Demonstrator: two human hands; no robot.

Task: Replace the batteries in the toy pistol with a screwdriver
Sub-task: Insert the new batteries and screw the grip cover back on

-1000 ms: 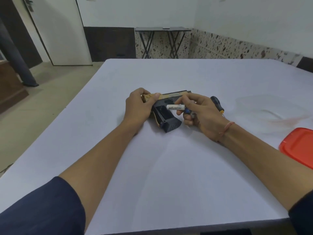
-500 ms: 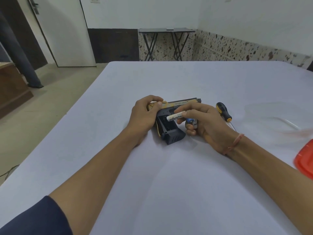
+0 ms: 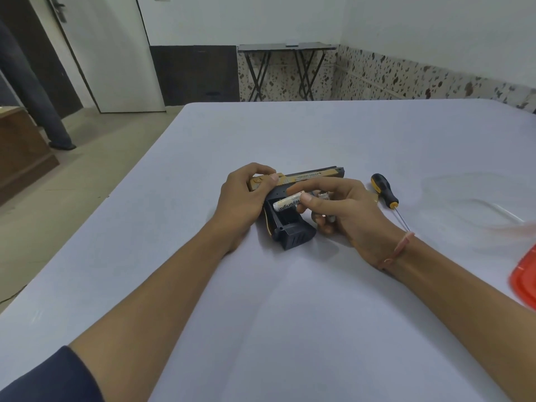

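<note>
The left hand (image 3: 246,195) grips the rear of the one toy pistol (image 3: 293,230) on the table (image 3: 290,314); the right hand (image 3: 348,211) pinches one white battery (image 3: 285,203) over its open compartment, a second battery (image 3: 322,195) tucked under curled fingers. One screwdriver (image 3: 384,189) lies just beside that hand; one red lid (image 3: 525,274) sits far right.

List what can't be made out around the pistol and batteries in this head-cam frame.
Head view:
- Second battery: mostly hidden inside the right grip; label unreadable.
- Toy pistol compartment: polarity marks too small, partly covered by the held battery.
- Pistol's rear: under the left grip.
- Red lid: cut off by the right edge.
- Clear object beside the screwdriver: blurred, unidentifiable.
</note>
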